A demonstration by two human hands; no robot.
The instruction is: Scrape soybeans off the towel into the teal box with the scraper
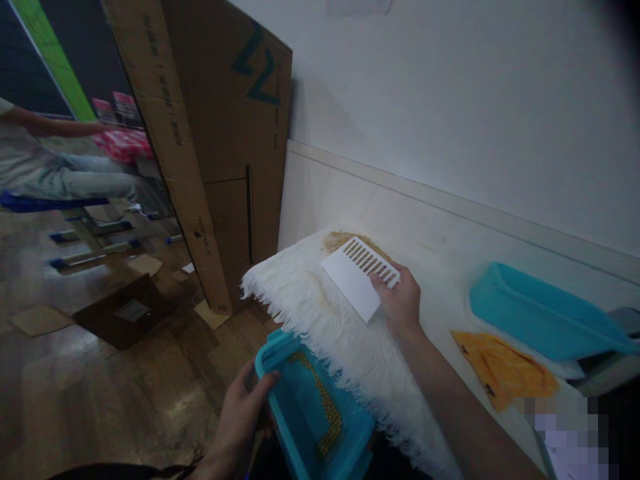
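My right hand (400, 297) grips a flat white plastic scraper (353, 283) with a row of slots along its far edge. The scraper lies over a white fringed cloth (295, 273) on the table. Fine brown grains (340, 239) are spread on the cloth just beyond the slotted edge. Below the cloth's fringe, my left hand (245, 400) is closed around the rim of a blue plastic tub (293, 407), which is tilted. A band of small yellow grains (327, 407) lies inside the tub, and the fringe hangs over its far edge.
A tall cardboard box (220, 120) stands left of the table. At the right are a blue bin (540, 310) and an orange bag (505, 367). Cardboard pieces (120, 310) lie on the floor. Another person (65, 160) sits at the far left beyond the box.
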